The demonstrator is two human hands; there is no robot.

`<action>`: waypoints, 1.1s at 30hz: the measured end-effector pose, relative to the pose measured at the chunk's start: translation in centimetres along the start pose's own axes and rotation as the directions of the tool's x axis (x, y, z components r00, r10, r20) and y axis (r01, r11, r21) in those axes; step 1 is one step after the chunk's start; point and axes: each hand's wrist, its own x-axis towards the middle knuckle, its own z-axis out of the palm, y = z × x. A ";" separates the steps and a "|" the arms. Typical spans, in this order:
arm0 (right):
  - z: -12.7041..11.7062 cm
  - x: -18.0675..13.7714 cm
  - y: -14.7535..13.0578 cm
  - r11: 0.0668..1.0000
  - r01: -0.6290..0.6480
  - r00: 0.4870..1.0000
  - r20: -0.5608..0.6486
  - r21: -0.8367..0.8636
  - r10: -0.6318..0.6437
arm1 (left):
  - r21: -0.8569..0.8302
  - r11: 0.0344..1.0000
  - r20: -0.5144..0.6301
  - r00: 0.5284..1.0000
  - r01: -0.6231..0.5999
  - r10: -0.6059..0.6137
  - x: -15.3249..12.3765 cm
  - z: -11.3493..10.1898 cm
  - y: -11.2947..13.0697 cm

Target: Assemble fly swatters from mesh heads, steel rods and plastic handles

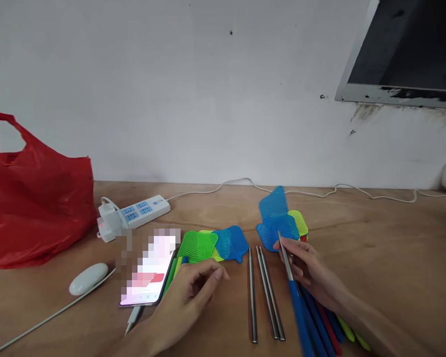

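Observation:
My right hand (308, 275) is closed around the metal shaft of a blue fly swatter (278, 218), its blue mesh head raised over a pile of swatter heads (299, 223). Its blue handle (301, 317) runs toward me over other coloured handles (334, 327). My left hand (193, 292) rests on the wooden table (375, 258) with fingers loosely curled, holding nothing, just in front of loose green and blue mesh heads (211, 245). Three bare metal rods (263, 292) lie between my hands.
A phone (148, 275) with a lit screen lies left of my left hand. A white power strip (134, 215), a white oval device (88, 278) with cable and a red plastic bag (29, 198) sit at the left. A dark screen (405, 54) hangs on the wall.

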 end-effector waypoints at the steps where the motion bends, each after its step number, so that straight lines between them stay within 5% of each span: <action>1: 0.2 0.0 0.0 0.999 0.008 1.000 0.007 0.037 -0.008 | 0.038 0.999 0.006 1.000 -0.009 0.008 0.0 0.0 0.1; 9: 0.8 -0.4 1.0 0.994 -0.014 0.975 0.222 0.106 -0.010 | 0.176 0.983 0.036 0.999 -0.043 0.037 0.0 0.4 0.9; 15: 1.2 -0.9 1.9 0.998 0.030 0.942 0.333 0.061 -0.049 | 0.139 0.989 0.192 0.981 -0.039 0.011 -0.2 0.9 0.7; 19: 1.5 -1.1 1.8 0.997 0.075 0.953 0.292 0.029 -0.081 | -0.047 0.997 0.278 0.960 0.060 -0.044 -0.2 0.8 1.1; 25: 2.1 -1.4 1.7 0.998 0.055 0.977 0.205 0.044 -0.063 | 0.189 0.982 0.258 0.964 0.007 -0.056 -0.4 1.1 0.8; 33: 1.8 -1.3 2.1 0.987 0.160 0.977 0.139 0.010 -0.160 | 0.105 0.994 0.311 0.949 0.023 -0.055 -0.4 1.4 0.8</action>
